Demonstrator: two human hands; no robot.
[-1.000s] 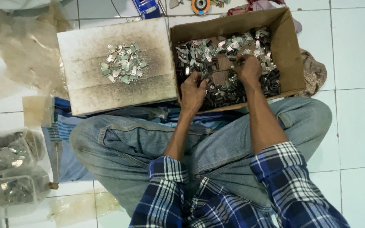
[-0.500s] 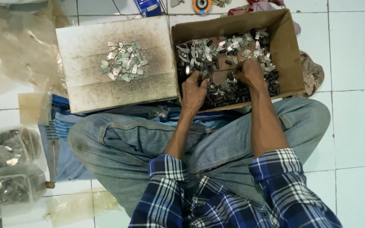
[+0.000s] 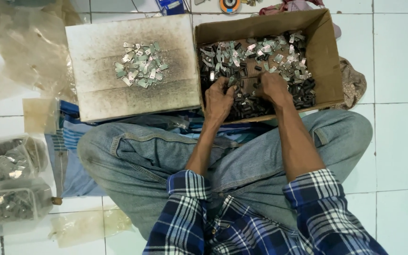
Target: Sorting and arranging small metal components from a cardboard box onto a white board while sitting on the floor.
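**Both hands sunk in a box of small parts; sorted heap kept apart**

Head view. An open cardboard box (image 3: 324, 56) is set on the floor directly ahead of the crossed legs, within easy reach of both arms. It is filled with a loose mix of small silvery metal clips (image 3: 265, 49) and dark cylindrical pieces (image 3: 303, 92). The left hand (image 3: 219, 100) and the right hand (image 3: 272, 87) are both lowered into the near half of the box, close together, knuckles up. The fingers (image 3: 223, 85) of the left are curled down into the parts; those of the right likewise. Whether a piece is pinched in either hand cannot be told, as the tips are buried.

Just left of the box, touching it, a flat stained board (image 3: 133, 92) is laid level. A small heap of silvery clips (image 3: 140, 71) alone is gathered on it, apparently kept apart from the mixed stock.

Surface and room: white tiled floor (image 3: 402, 141), pale grout lines. A striped blue cloth (image 3: 67, 160) is spread under the legs. Clear plastic bags (image 3: 10, 189) holding more metal parts are seen at the left edge; crumpled plastic sheet (image 3: 20, 52) lies beyond the board.
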